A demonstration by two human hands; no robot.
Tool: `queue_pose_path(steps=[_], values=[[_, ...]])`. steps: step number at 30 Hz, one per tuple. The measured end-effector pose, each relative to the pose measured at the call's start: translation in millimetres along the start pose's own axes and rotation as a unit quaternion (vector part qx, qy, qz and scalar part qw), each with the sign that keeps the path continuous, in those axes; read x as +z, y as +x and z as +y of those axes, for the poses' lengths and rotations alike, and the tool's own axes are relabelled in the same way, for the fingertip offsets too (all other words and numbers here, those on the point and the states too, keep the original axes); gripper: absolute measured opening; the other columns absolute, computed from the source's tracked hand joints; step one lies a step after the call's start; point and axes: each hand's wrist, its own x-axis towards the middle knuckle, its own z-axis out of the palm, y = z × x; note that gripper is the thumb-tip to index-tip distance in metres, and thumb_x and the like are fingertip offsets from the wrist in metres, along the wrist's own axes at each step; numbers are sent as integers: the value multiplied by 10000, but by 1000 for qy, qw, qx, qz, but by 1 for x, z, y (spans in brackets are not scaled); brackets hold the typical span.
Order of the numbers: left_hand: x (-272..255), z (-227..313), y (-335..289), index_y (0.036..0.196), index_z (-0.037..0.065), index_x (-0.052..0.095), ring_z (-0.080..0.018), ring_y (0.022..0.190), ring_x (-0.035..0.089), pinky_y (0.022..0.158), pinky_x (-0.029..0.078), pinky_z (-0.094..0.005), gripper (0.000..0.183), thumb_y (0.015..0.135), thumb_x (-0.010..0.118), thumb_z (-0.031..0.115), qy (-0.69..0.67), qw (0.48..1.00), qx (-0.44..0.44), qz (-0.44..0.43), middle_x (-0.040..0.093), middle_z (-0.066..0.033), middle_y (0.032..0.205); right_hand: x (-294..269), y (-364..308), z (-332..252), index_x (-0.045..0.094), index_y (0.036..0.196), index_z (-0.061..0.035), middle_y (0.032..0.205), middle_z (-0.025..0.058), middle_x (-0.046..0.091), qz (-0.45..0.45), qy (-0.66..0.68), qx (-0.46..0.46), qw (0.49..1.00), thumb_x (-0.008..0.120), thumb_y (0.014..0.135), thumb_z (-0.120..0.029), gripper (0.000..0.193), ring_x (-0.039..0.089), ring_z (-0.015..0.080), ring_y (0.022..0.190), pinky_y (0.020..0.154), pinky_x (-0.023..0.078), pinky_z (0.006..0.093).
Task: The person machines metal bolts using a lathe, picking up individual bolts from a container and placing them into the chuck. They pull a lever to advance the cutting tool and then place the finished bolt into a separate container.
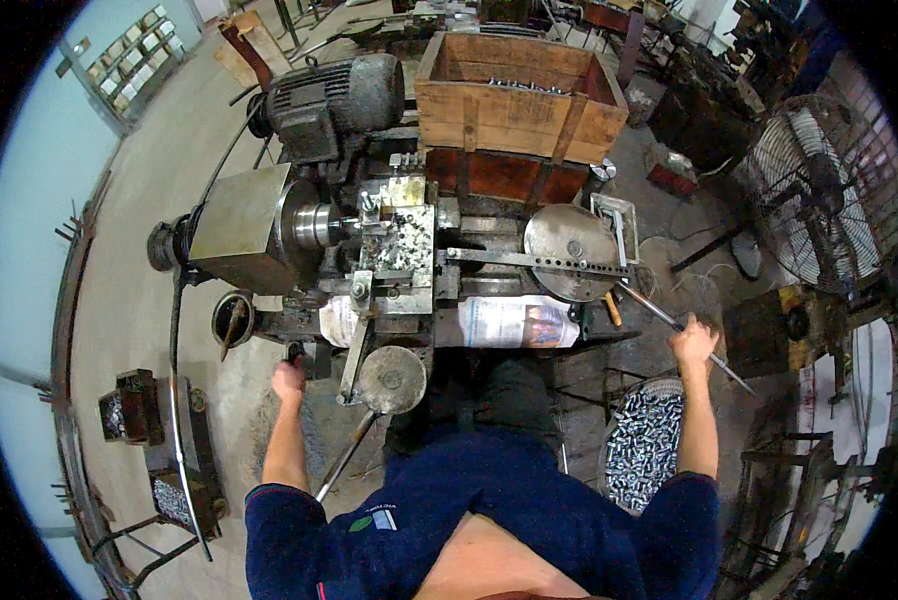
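Observation:
At the right, my right hand (694, 341) is wrapped round a long metal lever rod (651, 303), which runs up to a round steel disc (571, 245) with a drilled flat bar across it. My left hand (288, 380) is closed at a small dark part by the lathe's front left corner; what the fingers hold is hard to make out. Between the hands stands a small lathe, with its spindle chuck (314, 226) and a cross slide (399, 245) strewn with metal chips. A second round plate (391, 380) with a lever rod (347, 455) sits near my body.
A wooden crate (509, 122) of small metal parts stands behind the lathe, beside an electric motor (337, 95). A basket of shiny metal parts (644, 450) is by my right arm. A large fan (819, 190) stands at right; metal bins (131, 410) at left.

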Motion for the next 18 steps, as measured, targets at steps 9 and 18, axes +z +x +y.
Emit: queue_pose_path(steps=[9, 18], values=[[-27, -16, 17, 1021, 37, 529, -343, 822, 618, 695, 497, -440, 483, 783, 582, 453, 115, 968, 196, -106, 635, -177, 901, -69, -10, -104, 628, 985, -25, 942, 173, 621, 132, 280, -227, 923, 651, 562, -167, 447, 553, 331, 922, 849, 407, 404], [-151, -16, -17, 1011, 105, 628, -327, 910, 588, 749, 477, -439, 367, 760, 573, 367, -86, 979, 147, -110, 636, -152, 942, -233, -57, -348, 593, 939, 8, 993, 165, 579, 152, 401, -602, 673, 562, 529, -83, 421, 515, 337, 1024, 1004, 311, 479]])
